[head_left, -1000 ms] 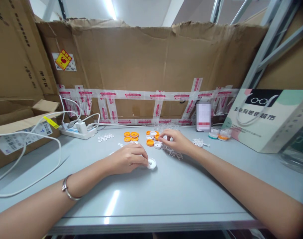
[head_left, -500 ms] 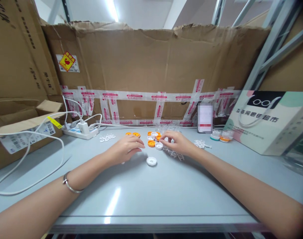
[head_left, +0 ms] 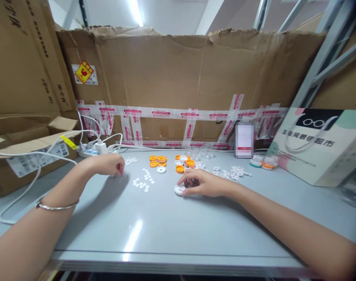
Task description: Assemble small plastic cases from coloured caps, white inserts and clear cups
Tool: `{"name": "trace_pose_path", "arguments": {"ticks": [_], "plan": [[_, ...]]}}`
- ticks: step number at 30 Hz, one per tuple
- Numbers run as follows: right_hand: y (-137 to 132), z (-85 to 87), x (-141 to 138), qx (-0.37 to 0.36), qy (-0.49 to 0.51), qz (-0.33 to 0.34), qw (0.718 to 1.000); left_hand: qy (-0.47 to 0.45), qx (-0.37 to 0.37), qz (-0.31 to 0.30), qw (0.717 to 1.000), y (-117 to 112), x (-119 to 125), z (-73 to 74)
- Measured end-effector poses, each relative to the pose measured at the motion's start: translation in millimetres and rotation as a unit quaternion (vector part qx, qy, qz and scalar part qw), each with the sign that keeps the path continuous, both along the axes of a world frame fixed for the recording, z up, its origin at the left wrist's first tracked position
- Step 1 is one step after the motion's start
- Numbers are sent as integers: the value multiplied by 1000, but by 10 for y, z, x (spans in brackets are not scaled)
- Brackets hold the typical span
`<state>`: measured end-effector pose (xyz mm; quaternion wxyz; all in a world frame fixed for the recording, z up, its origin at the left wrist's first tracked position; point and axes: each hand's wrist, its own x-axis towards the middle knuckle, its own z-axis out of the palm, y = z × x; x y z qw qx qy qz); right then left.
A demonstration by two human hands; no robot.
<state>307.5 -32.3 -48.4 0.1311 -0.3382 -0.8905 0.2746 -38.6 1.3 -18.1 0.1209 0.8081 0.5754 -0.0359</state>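
With thumb and fingertips, my right hand [head_left: 201, 182] grips the near rim of a round white plastic cap [head_left: 179, 190] lying on the table. My left hand [head_left: 110, 164] is off to the left, its fingers curled down and together; whatever they may hold is hidden. Just right of it lie small white pieces [head_left: 131, 160]. Several small white discs [head_left: 142, 185] are scattered between the hands. Behind them sit orange caps [head_left: 158, 164] with a white cap [head_left: 161, 169] beside them. Another group of orange and white caps [head_left: 180, 169] is beyond my right hand.
White lattice-like pieces [head_left: 236, 173] and clear plastic parts [head_left: 199, 153] lie behind my right arm. A phone [head_left: 244, 140] leans against the big carton [head_left: 166, 70]. A power strip [head_left: 87, 150] with cables, an open box [head_left: 34, 160] and a paper bag [head_left: 315, 144] flank the table.
My left hand has moved left, away from the middle, uncovering the small discs and orange caps. My right hand has come nearer and left from the cap group onto the single white cap.
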Motion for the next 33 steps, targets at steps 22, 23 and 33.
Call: {"name": "trace_pose_path", "arguments": {"ticks": [22, 23, 33], "plan": [[2, -19, -31, -7, -18, -29, 999, 1, 14, -43, 999, 133, 35, -110], [11, -34, -28, -3, -16, -32, 999, 4, 16, -43, 999, 128, 37, -105], [116, -212, -65, 48, 26, -78, 995, -49, 173, -66, 981, 1, 306, -38]]}}
